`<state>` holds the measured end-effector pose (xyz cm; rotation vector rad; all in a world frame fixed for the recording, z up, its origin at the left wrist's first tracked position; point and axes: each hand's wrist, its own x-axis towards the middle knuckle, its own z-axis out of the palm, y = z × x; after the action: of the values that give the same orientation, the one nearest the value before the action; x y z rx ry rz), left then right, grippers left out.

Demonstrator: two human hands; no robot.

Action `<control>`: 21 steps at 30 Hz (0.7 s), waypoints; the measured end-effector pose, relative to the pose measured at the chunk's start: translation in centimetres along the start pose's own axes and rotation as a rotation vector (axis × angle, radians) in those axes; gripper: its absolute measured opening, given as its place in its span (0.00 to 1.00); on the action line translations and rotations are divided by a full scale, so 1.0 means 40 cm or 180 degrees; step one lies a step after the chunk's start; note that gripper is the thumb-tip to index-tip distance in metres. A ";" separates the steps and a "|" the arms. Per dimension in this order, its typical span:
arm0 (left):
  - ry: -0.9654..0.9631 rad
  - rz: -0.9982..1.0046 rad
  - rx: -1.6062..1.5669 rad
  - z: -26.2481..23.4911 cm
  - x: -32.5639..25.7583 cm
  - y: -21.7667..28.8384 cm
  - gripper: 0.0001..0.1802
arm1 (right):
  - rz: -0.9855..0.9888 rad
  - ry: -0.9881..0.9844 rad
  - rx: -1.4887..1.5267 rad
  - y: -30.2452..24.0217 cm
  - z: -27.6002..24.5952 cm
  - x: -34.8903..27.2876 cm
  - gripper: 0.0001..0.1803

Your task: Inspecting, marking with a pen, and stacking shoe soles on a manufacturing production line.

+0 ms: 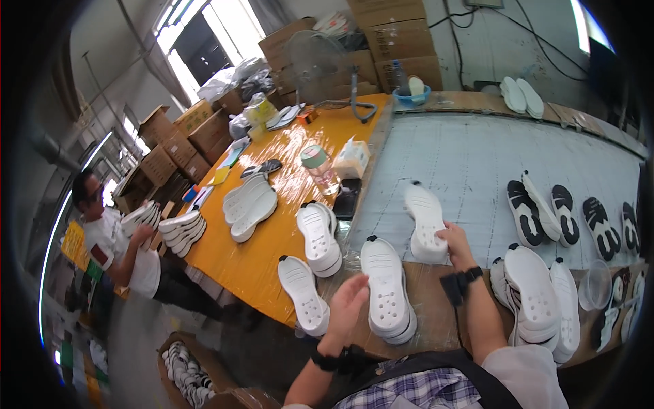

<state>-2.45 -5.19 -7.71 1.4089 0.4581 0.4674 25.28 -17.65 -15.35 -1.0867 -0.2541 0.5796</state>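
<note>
My right hand (458,247) grips the heel end of a white shoe sole (425,221), its row of small holes facing up, above the pale grey work surface (449,150). My left hand (349,300) is open, fingers stretched beside a stack of white soles (385,286); I cannot tell if it touches them. Left of that hand lies a single white sole (300,293), with another small stack of soles (318,238) behind it. More white soles (531,290) are piled to the right of my right forearm.
Black-and-white soles (523,215) lie at the right, near a clear plastic tub (595,286). The yellow table (266,293) holds a bottle (319,167), a tissue pack (351,160), a fan (320,68) and soles. At the left, a person (122,238) handles stacked soles; a box (187,371) sits below.
</note>
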 end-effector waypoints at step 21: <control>0.1136 0.1207 -0.1212 0.073 -0.013 0.304 0.15 | -0.2765 -0.0558 -0.2601 -0.067 0.147 -0.366 0.29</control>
<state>-1.68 -6.63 4.69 1.0413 0.3610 1.0680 11.29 -22.30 -9.09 -1.5447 -1.1174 -0.2601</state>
